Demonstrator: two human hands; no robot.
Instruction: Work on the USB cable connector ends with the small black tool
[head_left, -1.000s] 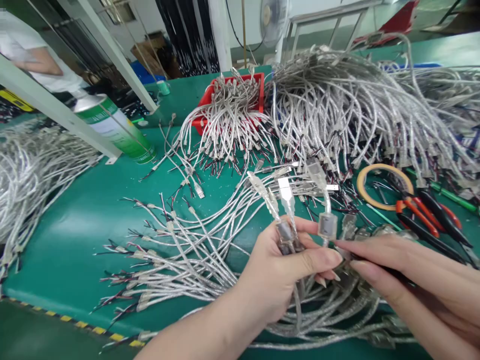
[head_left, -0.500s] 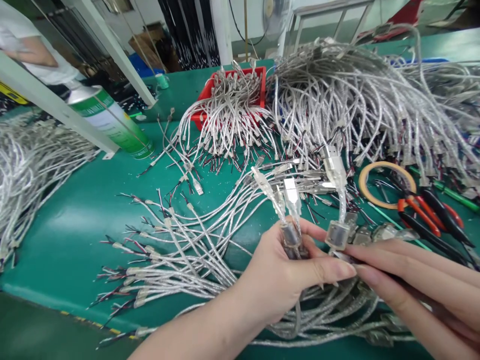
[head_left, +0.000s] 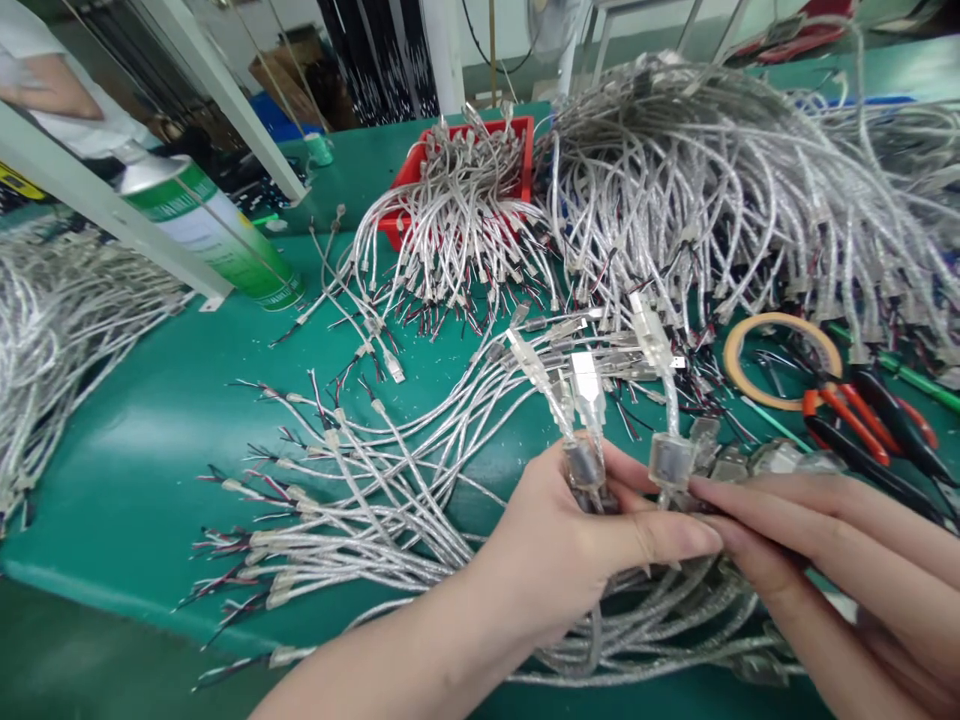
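The head camera faces forward and down (left hand [head_left: 581, 530] and right hand [head_left: 832, 535] near) across the bench [head_left: 135, 430].

Smooth green tabletop [head_left: 150, 420] is partly covered by loose silvery cables with stripped wire ends [head_left: 360, 565]. Farther back, a red plastic bin [head_left: 387, 230] is set, flanked at right by a big silvery cable heap [head_left: 675, 180]. Green-and-white cylindrical can [head_left: 217, 235] stood at left; flat yellow tape ring [head_left: 736, 362] laid at right, by orange-and-black-handled tools [head_left: 866, 422].
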